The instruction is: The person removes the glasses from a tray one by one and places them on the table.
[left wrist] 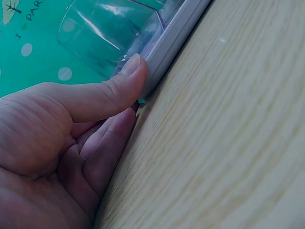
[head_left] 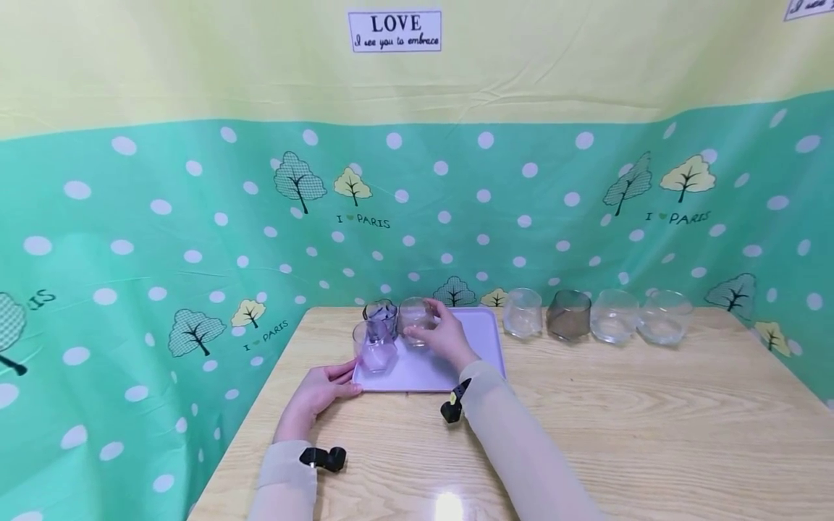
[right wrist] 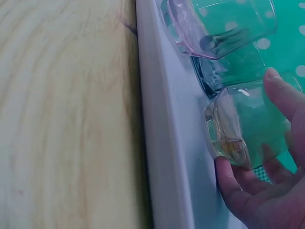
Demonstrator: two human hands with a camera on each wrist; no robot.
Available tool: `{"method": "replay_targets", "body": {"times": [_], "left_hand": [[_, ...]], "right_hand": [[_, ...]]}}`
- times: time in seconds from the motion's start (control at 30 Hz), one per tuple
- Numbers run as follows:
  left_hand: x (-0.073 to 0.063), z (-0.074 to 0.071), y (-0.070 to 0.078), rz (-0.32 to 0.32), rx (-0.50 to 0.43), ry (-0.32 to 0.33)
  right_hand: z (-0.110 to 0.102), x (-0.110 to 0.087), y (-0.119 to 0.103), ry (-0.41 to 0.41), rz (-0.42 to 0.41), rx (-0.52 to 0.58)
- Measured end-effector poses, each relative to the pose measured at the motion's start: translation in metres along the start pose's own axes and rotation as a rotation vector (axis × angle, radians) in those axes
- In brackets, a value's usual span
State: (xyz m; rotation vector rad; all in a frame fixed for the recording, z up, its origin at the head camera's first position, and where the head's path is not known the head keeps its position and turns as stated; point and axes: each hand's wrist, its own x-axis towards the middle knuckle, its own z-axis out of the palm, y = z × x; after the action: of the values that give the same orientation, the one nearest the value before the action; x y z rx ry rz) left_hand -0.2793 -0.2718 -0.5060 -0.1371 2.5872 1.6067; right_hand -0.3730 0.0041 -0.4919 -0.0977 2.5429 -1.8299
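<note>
A pale lilac tray lies on the table, with three glass tumblers on its left part. My right hand grips one of them, a clear faceted glass, its thumb and fingers on opposite sides in the right wrist view. Left of that glass is a dark grey-tinted glass. In front of it stands a faintly purple-tinted glass. My left hand holds the tray's front left corner, thumb on the rim in the left wrist view and fingers along the side.
Right of the tray, along the back of the wooden table, a row runs of a clear glass, a brown-tinted glass and two more clear glasses. A green and yellow curtain hangs behind.
</note>
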Motion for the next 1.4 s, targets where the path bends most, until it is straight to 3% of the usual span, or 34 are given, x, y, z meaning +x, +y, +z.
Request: {"method": "replay_targets", "body": {"times": [0.53,0.83,1.17,1.4], "left_hand": [[0.003,0.001,-0.002,0.004,-0.051,-0.002],[0.002,0.000,-0.001,0.001,-0.035,0.002],[0.001,0.002,0.000,0.009,-0.056,0.003],[0.000,0.002,0.000,0.009,-0.031,0.010]], "right_hand": [[0.000,-0.011,0.006,0.029,-0.038,0.040],[-0.004,-0.025,0.003,0.049,-0.030,0.171],[-0.029,-0.041,0.004,0.030,-0.060,0.311],[-0.055,-0.054,0.000,-0.029,-0.064,0.341]]}}
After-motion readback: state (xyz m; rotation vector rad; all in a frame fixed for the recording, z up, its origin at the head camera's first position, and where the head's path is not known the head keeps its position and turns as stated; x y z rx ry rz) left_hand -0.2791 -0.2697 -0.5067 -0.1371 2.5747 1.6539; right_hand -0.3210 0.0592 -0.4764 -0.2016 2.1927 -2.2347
